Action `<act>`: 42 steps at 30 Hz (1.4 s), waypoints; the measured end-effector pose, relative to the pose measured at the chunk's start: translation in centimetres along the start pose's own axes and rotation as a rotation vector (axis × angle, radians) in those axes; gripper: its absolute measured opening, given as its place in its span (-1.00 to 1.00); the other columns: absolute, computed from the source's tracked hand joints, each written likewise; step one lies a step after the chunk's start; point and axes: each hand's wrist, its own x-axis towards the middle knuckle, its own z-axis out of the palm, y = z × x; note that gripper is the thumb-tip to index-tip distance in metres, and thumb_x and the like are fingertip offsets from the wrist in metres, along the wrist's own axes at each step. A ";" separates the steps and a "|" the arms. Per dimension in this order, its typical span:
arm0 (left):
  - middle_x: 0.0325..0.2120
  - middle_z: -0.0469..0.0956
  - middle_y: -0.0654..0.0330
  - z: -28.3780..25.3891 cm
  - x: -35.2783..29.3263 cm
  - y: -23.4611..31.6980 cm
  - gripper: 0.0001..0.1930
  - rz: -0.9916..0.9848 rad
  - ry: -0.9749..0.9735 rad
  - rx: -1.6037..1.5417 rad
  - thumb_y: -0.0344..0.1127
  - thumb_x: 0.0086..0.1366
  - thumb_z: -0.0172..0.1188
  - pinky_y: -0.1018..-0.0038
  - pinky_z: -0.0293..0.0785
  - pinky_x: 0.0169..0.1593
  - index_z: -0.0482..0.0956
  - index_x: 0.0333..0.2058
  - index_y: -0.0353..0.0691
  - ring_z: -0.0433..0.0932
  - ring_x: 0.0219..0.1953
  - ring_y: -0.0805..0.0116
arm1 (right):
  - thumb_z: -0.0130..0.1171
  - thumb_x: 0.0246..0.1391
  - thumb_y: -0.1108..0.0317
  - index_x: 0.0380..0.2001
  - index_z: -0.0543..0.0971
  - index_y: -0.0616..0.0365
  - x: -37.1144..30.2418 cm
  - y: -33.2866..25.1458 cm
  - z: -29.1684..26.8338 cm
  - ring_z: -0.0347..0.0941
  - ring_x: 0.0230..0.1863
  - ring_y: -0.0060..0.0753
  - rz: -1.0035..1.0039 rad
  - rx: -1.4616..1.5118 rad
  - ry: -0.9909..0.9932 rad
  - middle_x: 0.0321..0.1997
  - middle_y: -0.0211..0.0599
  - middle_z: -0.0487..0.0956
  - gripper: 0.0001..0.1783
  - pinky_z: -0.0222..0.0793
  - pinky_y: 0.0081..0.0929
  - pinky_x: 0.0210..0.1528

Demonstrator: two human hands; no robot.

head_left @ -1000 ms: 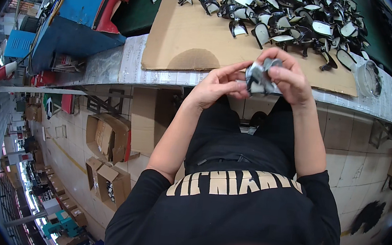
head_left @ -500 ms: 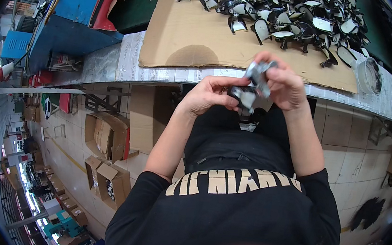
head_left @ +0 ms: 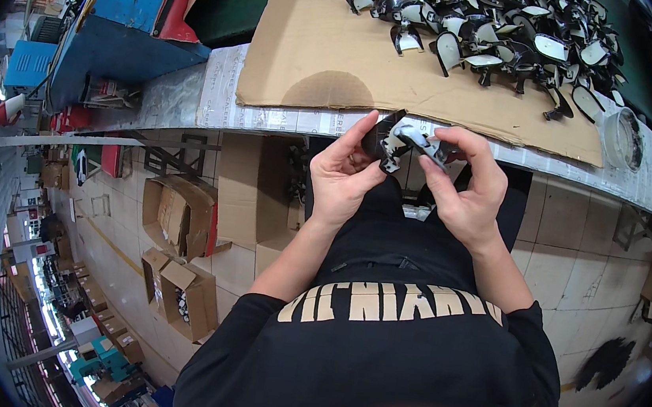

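A pale tiled floor (head_left: 565,268) shows below the hands on either side as a worker in a black top bends over a long counter (head_left: 222,89), its near edge just beyond the fingers. Past the left hand, well apart from it, stands a blue machine (head_left: 130,60) with a red panel (head_left: 172,16). A flat sheet of cardboard (head_left: 310,51) covers the counter directly beyond the hands (a rounded brown stain (head_left: 330,90) marks its near side, ahead of the left hand). A heap of small black parts with white faces (head_left: 551,47) spreads over the cardboard, mostly beyond the right hand. On the floor, to the lower left of the hands, sit open cardboard boxes (head_left: 197,293). A clear round tub (head_left: 610,142) rests on the counter to the right of the right hand. The left hand (head_left: 334,182) pinches a dark part (head_left: 381,135) between thumb and fingers; the right hand (head_left: 471,199) grips a paler part (head_left: 414,136) the same way. Both parts are between the hands, overlapping at the counter's near edge; whether they are joined cannot be told.
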 end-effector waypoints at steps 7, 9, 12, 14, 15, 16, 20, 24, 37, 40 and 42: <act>-0.09 0.62 0.08 -0.7 -0.1 0.1 -0.33 0.012 -0.026 0.020 -0.73 0.07 0.34 0.55 0.60 -0.03 0.41 0.21 -0.42 0.64 -0.12 0.44 | 0.39 -0.08 0.61 -0.11 0.58 0.21 -1.2 -0.5 0.8 0.56 -0.30 -0.56 0.137 0.220 -0.050 -0.23 -0.30 0.64 -0.59 0.45 -0.60 -0.30; -0.11 0.63 0.09 -0.8 0.0 0.3 -0.35 -0.001 -0.002 0.010 -0.72 0.07 0.35 0.56 0.61 -0.05 0.43 0.19 -0.43 0.64 -0.14 0.45 | 0.39 -0.08 0.62 -0.10 0.58 0.21 -1.4 -0.8 0.4 0.56 -0.30 -0.61 0.160 0.245 -0.066 -0.21 -0.32 0.63 -0.59 0.45 -0.63 -0.29; -0.10 0.63 0.08 -1.3 0.4 0.4 -0.36 -0.037 0.015 0.007 -0.74 0.06 0.33 0.56 0.61 -0.06 0.44 0.18 -0.45 0.65 -0.15 0.45 | 0.37 -0.07 0.62 -0.10 0.58 0.22 -1.4 -1.9 -0.7 0.55 -0.31 -0.60 0.201 0.352 -0.152 -0.22 -0.32 0.63 -0.60 0.46 -0.64 -0.27; -0.07 0.63 0.05 -1.5 0.2 0.6 -0.36 -0.061 0.015 0.002 -0.78 0.05 0.28 0.55 0.62 -0.08 0.44 0.18 -0.47 0.66 -0.18 0.44 | 0.36 -0.07 0.62 -0.10 0.58 0.23 -1.1 -1.9 -1.0 0.55 -0.32 -0.60 0.158 0.295 -0.119 -0.23 -0.32 0.63 -0.60 0.45 -0.63 -0.28; -0.07 0.63 0.05 -1.5 0.0 0.7 -0.36 -0.061 0.016 0.002 -0.78 0.05 0.28 0.55 0.62 -0.08 0.44 0.18 -0.47 0.66 -0.18 0.44 | 0.36 -0.07 0.62 -0.10 0.58 0.23 -0.9 -1.8 -1.0 0.55 -0.32 -0.61 0.115 0.237 -0.085 -0.24 -0.32 0.63 -0.60 0.45 -0.63 -0.28; -0.07 0.62 0.05 -1.6 -0.1 0.9 -0.36 -0.068 -0.005 0.042 -0.78 0.05 0.27 0.55 0.62 -0.08 0.44 0.17 -0.47 0.66 -0.17 0.43 | 0.36 -0.09 0.62 -0.10 0.58 0.22 -0.7 -1.3 -0.6 0.55 -0.34 -0.60 0.127 0.226 -0.031 -0.26 -0.33 0.63 -0.60 0.45 -0.63 -0.29; -0.14 0.64 0.14 -0.7 -0.6 1.4 -0.39 -0.072 -0.019 0.100 -0.78 0.06 0.24 0.61 0.58 -0.15 0.48 0.16 -0.42 0.62 -0.22 0.53 | 0.38 -0.12 0.61 -0.11 0.59 0.20 -0.9 -0.8 -0.1 0.56 -0.35 -0.54 0.119 0.131 -0.121 -0.26 -0.30 0.65 -0.58 0.45 -0.60 -0.32; -0.28 0.65 0.27 -0.3 -1.1 2.0 -0.42 -0.073 -0.010 0.168 -0.75 0.07 0.24 0.66 0.52 -0.21 0.54 0.13 -0.35 0.57 -0.30 0.65 | 0.39 -0.13 0.60 -0.12 0.59 0.22 -0.3 -0.4 0.5 0.58 -0.37 -0.45 -0.023 -0.016 -0.029 -0.27 -0.24 0.65 -0.59 0.47 -0.56 -0.32; -0.11 0.64 0.02 -0.6 -1.4 1.0 -0.38 -0.094 0.055 0.103 -0.74 0.11 0.27 0.58 0.61 -0.10 0.41 0.20 -0.45 0.64 -0.21 0.51 | 0.38 -0.10 0.57 -0.13 0.58 0.23 -0.4 -0.8 0.4 0.53 -0.47 -0.57 0.005 -0.009 -0.034 -0.39 -0.30 0.61 -0.62 0.44 -0.63 -0.43; -0.12 0.64 0.01 -0.4 -1.3 1.2 -0.37 -0.115 0.054 0.042 -0.75 0.11 0.26 0.51 0.63 -0.05 0.40 0.21 -0.45 0.65 -0.19 0.47 | 0.38 -0.12 0.58 -0.14 0.58 0.22 -1.0 -0.3 1.0 0.54 -0.47 -0.51 0.018 -0.007 -0.051 -0.38 -0.28 0.62 -0.61 0.45 -0.61 -0.42; -0.12 0.64 0.00 -0.5 -1.3 1.1 -0.37 -0.129 0.042 0.011 -0.77 0.11 0.24 0.49 0.65 -0.07 0.40 0.21 -0.45 0.66 -0.19 0.43 | 0.38 -0.12 0.58 -0.14 0.58 0.22 -0.6 0.2 1.0 0.56 -0.45 -0.49 -0.006 -0.032 -0.017 -0.37 -0.27 0.63 -0.61 0.46 -0.59 -0.40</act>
